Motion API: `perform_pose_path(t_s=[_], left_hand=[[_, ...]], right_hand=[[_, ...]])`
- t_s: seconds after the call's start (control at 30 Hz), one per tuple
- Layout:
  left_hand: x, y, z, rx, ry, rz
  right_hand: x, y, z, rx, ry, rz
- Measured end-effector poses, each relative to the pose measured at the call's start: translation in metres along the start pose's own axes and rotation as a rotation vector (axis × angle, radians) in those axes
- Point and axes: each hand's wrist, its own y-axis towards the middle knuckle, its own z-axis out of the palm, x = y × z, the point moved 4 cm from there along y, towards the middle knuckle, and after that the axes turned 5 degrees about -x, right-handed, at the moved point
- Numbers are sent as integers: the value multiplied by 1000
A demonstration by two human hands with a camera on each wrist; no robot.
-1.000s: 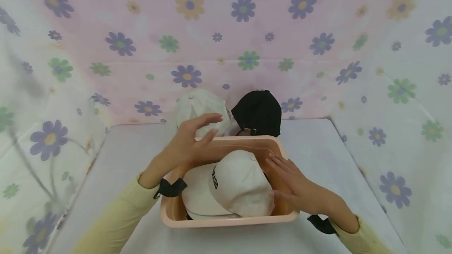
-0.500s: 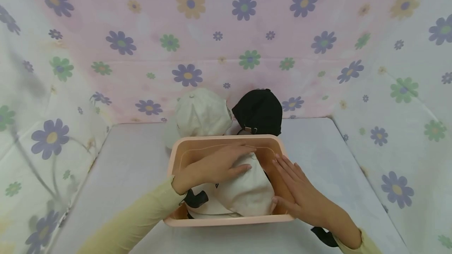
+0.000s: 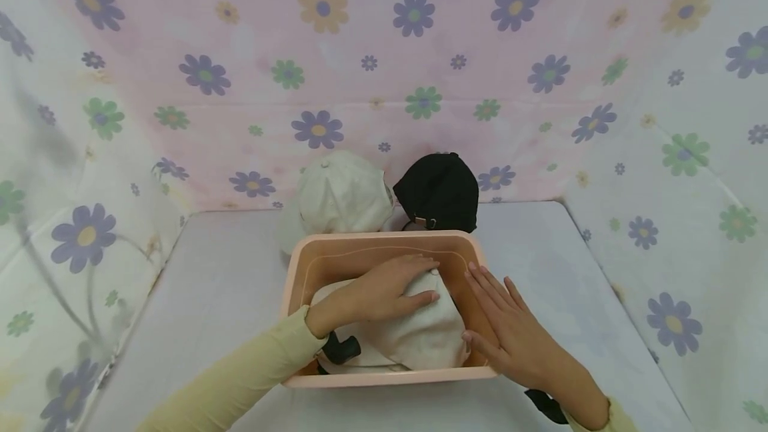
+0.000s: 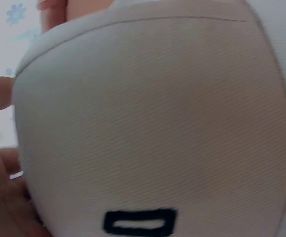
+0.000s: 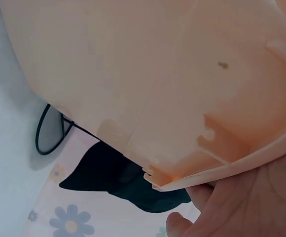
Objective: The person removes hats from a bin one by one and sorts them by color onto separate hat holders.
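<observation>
A cream baseball cap [image 3: 423, 335] lies in a peach plastic tub [image 3: 390, 379], its brim toward the left. My left hand [image 3: 387, 289] rests over the crown, fingers and thumb relaxed. Close up in the left wrist view, the cap's fabric [image 4: 153, 113] fills most of the frame, with part of a black letter near the bottom. My right hand [image 3: 519, 335] lies across the tub's right rim, fingers extended and thumb reaching inside beside the cap. The right wrist view shows the tub's outer wall [image 5: 108, 74] and my palm [image 5: 261, 202] against the rim.
Behind the tub sit a white cap [image 3: 345, 192] on the left and a black cap [image 3: 441, 192] on the right. They stand near the flowered backdrop [image 3: 384, 85] on a white tabletop [image 3: 228, 265]. More flowered cloth hangs along both sides.
My left hand has come from above the tub's left back side rightward and down onto the cap's crown. The right hand stays at the rim, nearly still.
</observation>
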Motion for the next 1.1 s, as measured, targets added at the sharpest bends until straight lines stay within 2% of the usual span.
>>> perform_pose_path(t_s=[0.17, 0.43, 0.73, 0.9, 1.1], left_hand=[[2, 3, 3, -58, -41, -54], [4, 6, 1, -149, -55, -28], [7, 4, -2, -208, -46, -80], [9, 6, 2, -200, -41, -90], [11, 5, 4, -148, -49, -100]], right_hand=[[0, 0, 1, 0, 4, 14], [0, -1, 1, -16, -7, 7], [1, 1, 2, -23, -9, 5], [0, -1, 3, -24, -2, 20], [-1, -1, 4, -9, 26, 43]])
